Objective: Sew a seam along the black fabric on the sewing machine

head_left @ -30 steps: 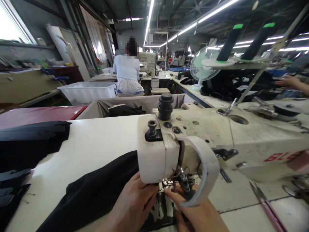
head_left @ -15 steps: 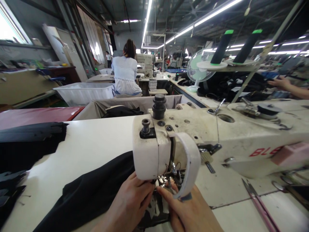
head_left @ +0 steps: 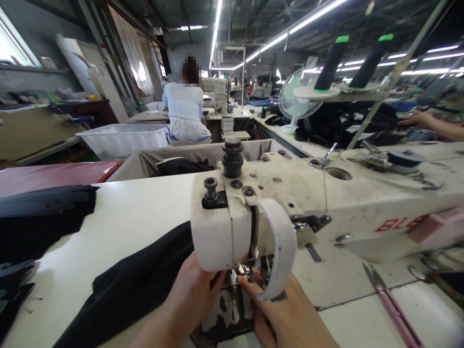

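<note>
Since the earlier frames our view has slid right, so the sewing machine [head_left: 290, 203] sits further left, and both hands have stayed bunched under its head

We count two hands: our left hand [head_left: 192, 295] lies flat with fingers together on the black fabric [head_left: 134, 285] just left of the needle area, and our right hand [head_left: 286, 314] has its fingertips [head_left: 246, 282] drawn together at the presser foot, though we cannot tell whether they pinch cloth. One black piece runs from the needle toward the near-left table edge; a second dark pile [head_left: 39, 217] lies at the far-left edge, with bare white table [head_left: 137, 212] between them. Two black thread cones [head_left: 331, 63] stand at upper right. One pair of snips [head_left: 387, 302] lies on open tabletop to the right, well apart from the hands. One seated person [head_left: 184, 111] works beyond
</note>
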Demonstrator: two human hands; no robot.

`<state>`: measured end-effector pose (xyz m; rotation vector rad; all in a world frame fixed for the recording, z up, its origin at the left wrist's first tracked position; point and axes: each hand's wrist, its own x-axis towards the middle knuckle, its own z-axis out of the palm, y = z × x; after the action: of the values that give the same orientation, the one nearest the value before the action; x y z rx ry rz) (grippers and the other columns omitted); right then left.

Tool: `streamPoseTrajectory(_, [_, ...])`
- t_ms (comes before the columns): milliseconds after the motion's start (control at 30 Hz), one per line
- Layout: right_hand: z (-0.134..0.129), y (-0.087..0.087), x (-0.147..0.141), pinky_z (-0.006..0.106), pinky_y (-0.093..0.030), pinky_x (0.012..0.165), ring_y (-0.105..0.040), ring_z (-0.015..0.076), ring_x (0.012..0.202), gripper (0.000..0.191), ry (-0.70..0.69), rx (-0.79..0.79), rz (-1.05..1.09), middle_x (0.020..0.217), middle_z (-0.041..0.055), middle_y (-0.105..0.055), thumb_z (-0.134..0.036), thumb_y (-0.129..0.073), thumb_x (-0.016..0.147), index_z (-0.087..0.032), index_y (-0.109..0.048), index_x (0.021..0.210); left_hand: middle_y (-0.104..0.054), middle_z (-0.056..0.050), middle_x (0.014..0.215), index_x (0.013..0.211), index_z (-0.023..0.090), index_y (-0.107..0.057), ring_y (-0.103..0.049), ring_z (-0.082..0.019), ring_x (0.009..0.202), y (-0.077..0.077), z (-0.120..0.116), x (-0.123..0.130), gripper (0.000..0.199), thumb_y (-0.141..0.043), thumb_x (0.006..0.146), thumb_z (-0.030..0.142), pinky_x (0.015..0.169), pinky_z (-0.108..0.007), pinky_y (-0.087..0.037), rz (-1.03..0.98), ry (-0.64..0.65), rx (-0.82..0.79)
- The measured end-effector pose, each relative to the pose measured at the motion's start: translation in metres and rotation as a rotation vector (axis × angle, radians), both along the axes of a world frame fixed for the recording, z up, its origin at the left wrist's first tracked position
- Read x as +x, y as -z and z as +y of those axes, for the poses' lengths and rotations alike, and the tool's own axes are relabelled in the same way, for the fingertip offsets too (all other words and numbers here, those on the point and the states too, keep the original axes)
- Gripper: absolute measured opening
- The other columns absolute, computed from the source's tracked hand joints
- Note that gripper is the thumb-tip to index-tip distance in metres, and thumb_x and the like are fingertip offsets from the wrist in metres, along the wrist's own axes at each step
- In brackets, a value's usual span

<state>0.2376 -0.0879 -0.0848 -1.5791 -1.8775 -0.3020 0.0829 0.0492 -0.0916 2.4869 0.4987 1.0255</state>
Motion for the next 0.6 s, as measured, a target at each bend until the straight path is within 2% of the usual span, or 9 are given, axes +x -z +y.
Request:
streamPoseTrajectory(133, [-0.004,0.002,0.000,0.041,-0.052,0.075,-0.059,0.0274,0.086,0.023,0.002,-0.108,0.050,0.088,0.0098,-0.066,-0.010,-0.047,0.070,-0.019,-0.062,0.086,-0.068,-0.005,0.091,0.092,0.023,-0.063,-0.064,-0.023,0.087,0.001,0.005,0.000,0.018,-0.051,0.084,0.012,0.075,-0.037,-0.056,0.011,-0.018,0.022])
streamPoseTrajectory(233, [-0.004,0.001,-0.001,0.040,-0.053,0.074,-0.060,0.0270,0.086,0.023,-0.010,-0.061,0.056,0.086,0.0097,-0.066,-0.010,-0.046,0.069,-0.019,-0.062,0.084,-0.067,-0.004,0.083,0.084,0.022,-0.062,-0.064,-0.022,0.078,-0.006,0.004,0.001,0.015,-0.050,0.083,0.014,0.067,-0.035,-0.056,0.006,-0.031,0.022])
streamPoseTrajectory(367, [-0.002,0.001,-0.003,0.039,-0.054,0.074,-0.060,0.0271,0.085,0.034,-0.006,-0.063,-0.010,0.086,0.0107,-0.067,-0.005,-0.045,0.067,-0.016,-0.065,0.092,-0.068,-0.004,0.083,0.081,0.022,-0.062,-0.066,-0.021,0.078,-0.017,0.002,0.001,0.012,-0.052,0.080,0.015,0.068,-0.033,-0.057,-0.004,-0.030,0.000])
streamPoseTrajectory(467, [-0.001,0.004,-0.005,0.040,-0.054,0.071,-0.061,0.0281,0.083,0.047,0.013,0.033,-0.027,0.096,0.0126,-0.068,-0.005,-0.046,0.064,-0.015,-0.064,0.106,-0.070,-0.003,0.084,0.084,0.023,-0.063,-0.067,-0.020,0.079,-0.020,0.002,0.001,0.014,-0.052,0.081,0.015,0.069,-0.032,-0.058,-0.005,-0.021,-0.023])
streamPoseTrajectory(600, [-0.003,0.000,-0.007,0.042,-0.053,0.073,-0.061,0.0295,0.087,0.045,0.015,-0.063,-0.010,0.102,0.0135,-0.068,-0.005,-0.047,0.065,-0.014,-0.065,0.105,-0.070,-0.002,0.086,0.087,0.024,-0.065,-0.068,-0.020,0.082,-0.017,0.006,-0.002,0.014,-0.052,0.084,0.019,0.074,-0.032,-0.058,0.015,0.026,-0.050])
